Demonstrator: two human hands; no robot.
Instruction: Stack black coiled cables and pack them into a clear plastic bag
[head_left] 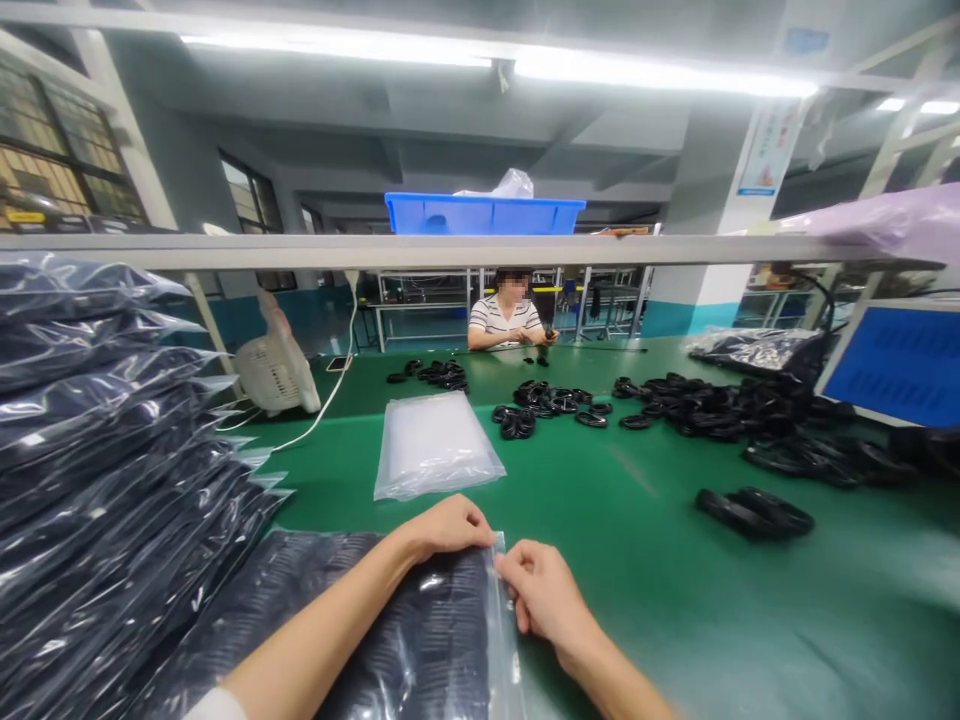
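A clear plastic bag (442, 640) packed with rows of dark ribbed pieces lies flat on the green table in front of me. My left hand (451, 525) reaches across it and pinches the strip along the bag's right edge near its far corner. Just right of it, my right hand (541, 592) has its fingers closed on the same edge, thumb and forefinger together. The two hands are close but apart. Beyond them lies a stack of flat, clear empty bags (435, 440).
Filled bags (97, 450) are piled high at the left. Black coiled cables (720, 405) lie in heaps across the right, with a small bundle (754, 512) nearer. A white fan (277, 365), a blue-fronted box (892, 360) and an overhead shelf (300, 252) border the table. A person (510, 315) sits opposite.
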